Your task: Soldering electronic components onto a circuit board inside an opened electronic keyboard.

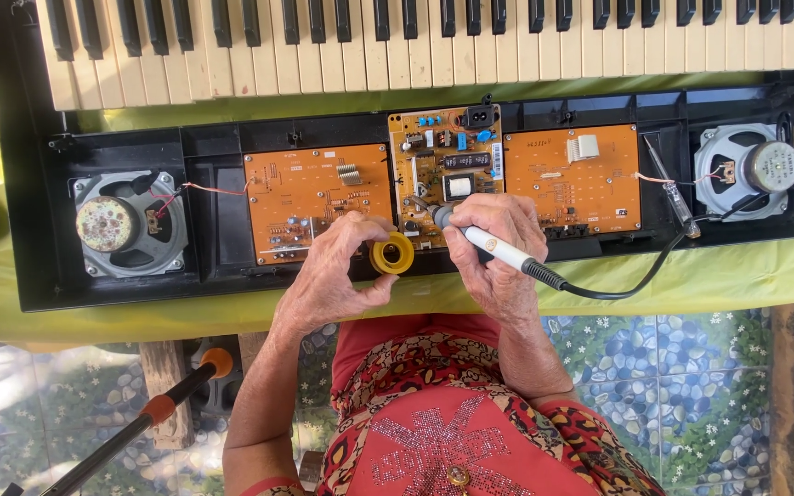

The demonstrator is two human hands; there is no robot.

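the left hand is pinching a small yellow spool between thumb and fingers, holding it at the front lip of the opened keyboard case. just beside it, the right hand is closing around a white-handled soldering iron, gripping it like a pen with the tip end pointing toward the middle circuit board; the tip itself is hiding behind the fingers, so whether it is touching the board cannot be told. the iron's black cord is trailing off right, looping over the case edge, and a snag there could be tugging the iron sideways across the crowded components, or onto the fingers holding the spool so close by. the boards are looking like flat orange laminate dotted with small parts, two plainer ones flanking the busy centre one. round metal-framed speakers are sitting at each end, the left magnet looking rusty and mottled. a clear-handled screwdriver is lying near the right speaker. glossy cream and black keys are running along the top, and a smooth yellow-green cloth is lying under the case.
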